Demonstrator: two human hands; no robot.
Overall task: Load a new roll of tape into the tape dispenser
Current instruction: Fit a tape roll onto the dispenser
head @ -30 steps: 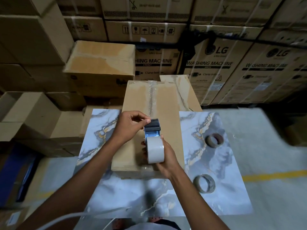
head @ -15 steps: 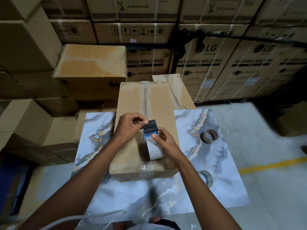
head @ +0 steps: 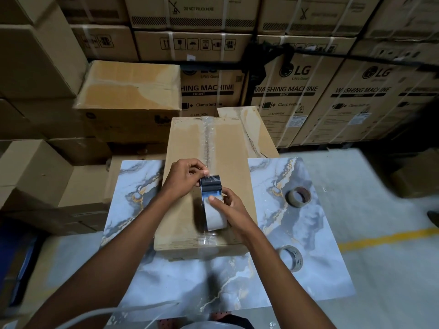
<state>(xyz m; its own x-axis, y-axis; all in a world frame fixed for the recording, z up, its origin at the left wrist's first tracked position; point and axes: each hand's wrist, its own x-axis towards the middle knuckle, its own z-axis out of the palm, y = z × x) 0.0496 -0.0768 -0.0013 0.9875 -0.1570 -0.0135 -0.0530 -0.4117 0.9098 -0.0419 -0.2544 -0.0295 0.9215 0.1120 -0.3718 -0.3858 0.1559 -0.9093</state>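
The head view looks down on a long cardboard box [head: 209,186] lying on a marble-patterned tabletop [head: 297,281], and everything that matters sits over that box. The tape dispenser [head: 210,188] is held just above the box's near half, along its taped centre seam, its dark front end pointing away from the person. The roll of tape [head: 215,216] sits in the dispenser's near end, its pale outer face turned up. The left hand [head: 183,179] is over the box's left side, its thumb and fingertips pinched shut on the loose end of clear tape at the dispenser's front edge. The right hand [head: 231,206] comes in over the box's right side and is closed around the roll and the dispenser body, thumb pressed flat on the top of the roll; the fingers behind the roll are hidden. To the right of the box, on the tabletop, lie two used cardboard cores, well apart from it: a brown core [head: 298,197] level with the hands and a paler core [head: 291,257] nearer the person, beside the right forearm. Beyond the box's far end stand stacked washing machine cartons [head: 297,91], and a plain brown carton [head: 130,91] sits to the box's far left.
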